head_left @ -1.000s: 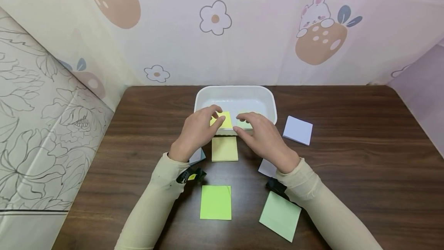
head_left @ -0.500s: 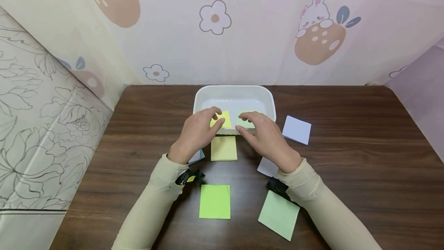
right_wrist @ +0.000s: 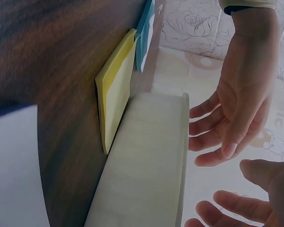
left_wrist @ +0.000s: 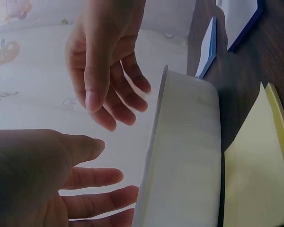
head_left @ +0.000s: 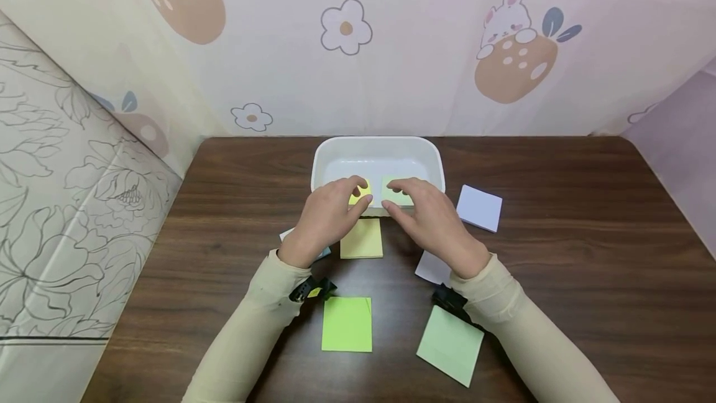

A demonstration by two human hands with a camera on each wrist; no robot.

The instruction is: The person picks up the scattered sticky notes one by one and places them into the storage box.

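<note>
Both of my hands hover above the front rim of a white tray (head_left: pixel 324 157), holding nothing. My left hand (head_left: pixel 330 211) has spread, slightly bent fingers over a yellow sticky note pad (head_left: pixel 360 196) inside the tray, hiding part of it. The right hand (head_left: pixel 433 219) is held the same way above a pale green sticky note pad (head_left: pixel 396 193) in the tray. Just in front of the tray lies a pale yellow sticky note pad (head_left: pixel 361 239). In the left wrist view, bare fingers (left_wrist: pixel 95 177) hang near the tray's rim with nothing between them.
A lavender pad (head_left: pixel 479 208) lies right of the tray, and another lavender pad (head_left: pixel 432 268) is partly under the right forearm. A blue-edged pad (head_left: pixel 322 254) is mostly covered by the left wrist. Nearer me are a bright green pad (head_left: pixel 347 324) and a light green pad (head_left: pixel 450 346).
My left hand has shifted a little to the right, covering more of the yellow pad and uncovering the blue-edged pad's left corner. The right hand moved slightly right; the tray and pads stayed put.
</note>
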